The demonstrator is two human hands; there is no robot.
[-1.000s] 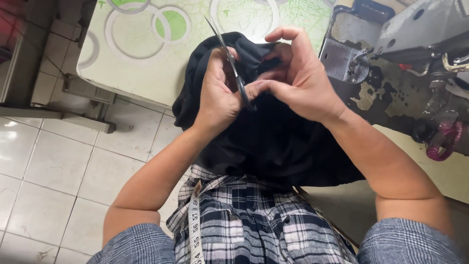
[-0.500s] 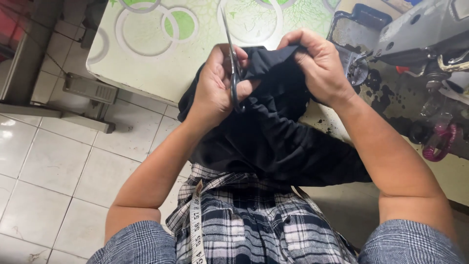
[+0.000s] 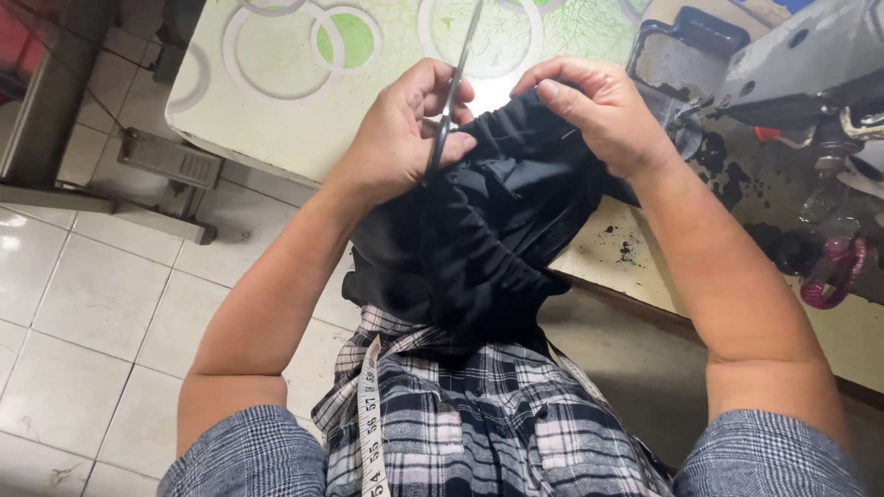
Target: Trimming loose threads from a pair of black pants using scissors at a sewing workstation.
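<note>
A black gathered garment (image 3: pixel 488 248) hangs from both hands down onto my lap, in front of the table edge. My left hand (image 3: pixel 401 133) grips its upper left part and also holds a pair of scissors (image 3: pixel 456 83), whose blades point up and away over the table. My right hand (image 3: pixel 599 110) pinches the top edge of the black cloth on the right. The two hands are a short way apart with the cloth bunched between them.
A table with a green-and-white ring-patterned cover (image 3: pixel 304 83) lies ahead. A grey sewing machine (image 3: pixel 792 64) stands at the upper right, above a stained tabletop (image 3: pixel 645 248). A white measuring tape (image 3: pixel 371 423) hangs over my plaid shirt. White floor tiles (image 3: pixel 83 313) fill the left.
Both hands have lifted the black cloth up and forward toward the table, and they have drawn apart. The scissors now point more upright.
</note>
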